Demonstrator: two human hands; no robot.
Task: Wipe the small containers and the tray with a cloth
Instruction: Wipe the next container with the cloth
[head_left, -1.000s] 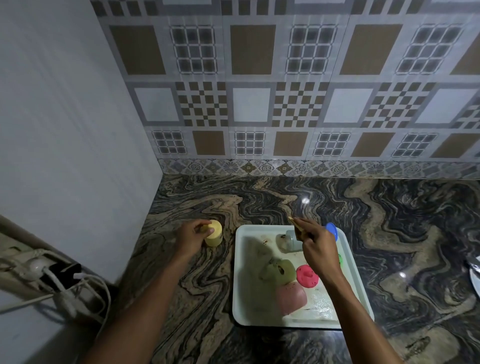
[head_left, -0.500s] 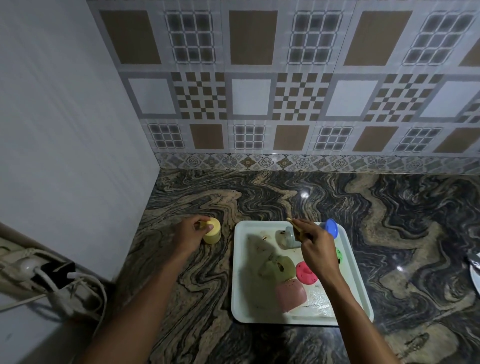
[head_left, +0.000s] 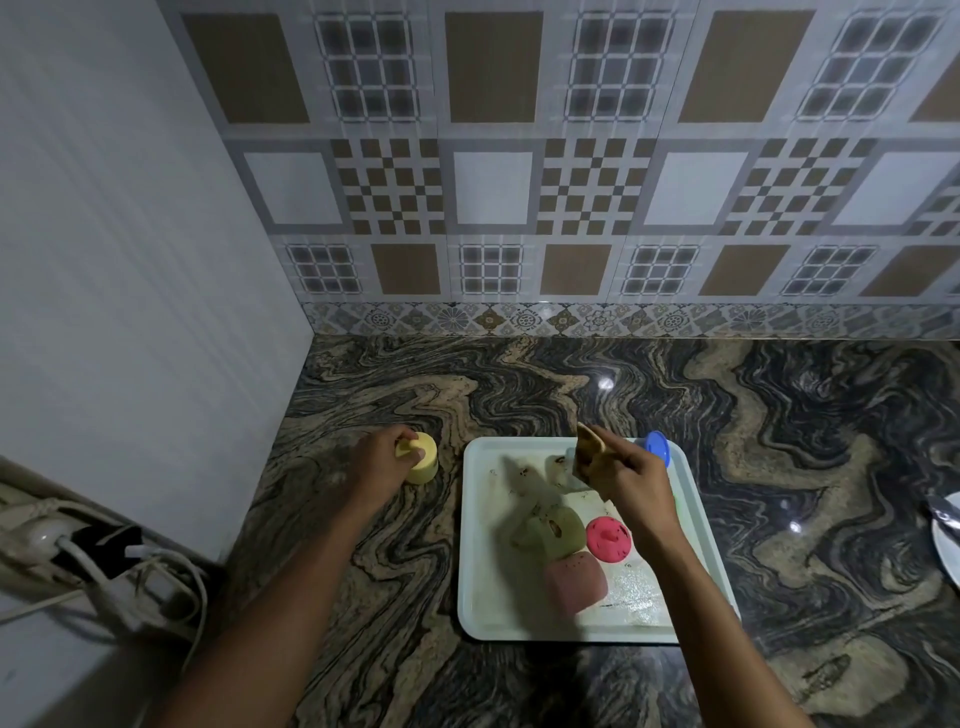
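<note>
On the marbled countertop (head_left: 519, 395), at 9 o'clock of the white tray (head_left: 485, 597), the left hand (head_left: 379, 465) curls round a yellow container (head_left: 423, 462). The right hand (head_left: 631, 486), forearm stretched across the tray, hangs over its 12 o'clock end, pinching a brownish cloth (head_left: 589, 454). A pink container (head_left: 574, 590) and a green container (head_left: 553, 530) lie mid-tray.

Stretches both bare forearms forward; curls the left hand (head_left: 382, 462) round the yellow container (head_left: 425, 461) near the worktop's (head_left: 779, 415) left edge; pinches the cloth (head_left: 589, 457) in the raised right hand (head_left: 631, 486).
</note>
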